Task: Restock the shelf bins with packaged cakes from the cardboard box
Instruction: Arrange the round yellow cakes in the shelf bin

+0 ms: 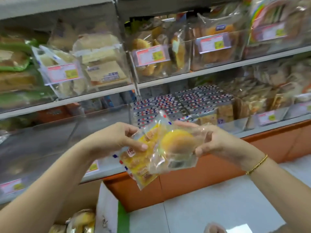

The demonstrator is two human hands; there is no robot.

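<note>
- Box (106, 207) sits lowest, under the left forearm, flap up, with wrapped cakes (82, 219) inside.
- Left hand (124, 138) pinches striped pack (143, 163): thumb on front, fingers curled behind.
- Right hand (217, 142) grips clear pack (178, 145), which holds a round yellow cake; thumb at its right edge, fingers behind the plastic.
- Both packs are in the air between the hands, clear pack overlapping the striped pack's right side.
- Bracelet (257, 163) on right wrist.
- Bin (131, 113) just beyond the hands holds rows of striped-edge packs.
- Clear bin (50, 140) left of left hand; contents too blurred to tell.
- Price tags (152, 54) on bin fronts above the hands, text unreadable.
- Orange base (210, 172) below the hands; pale floor (218, 207) under right forearm.
</note>
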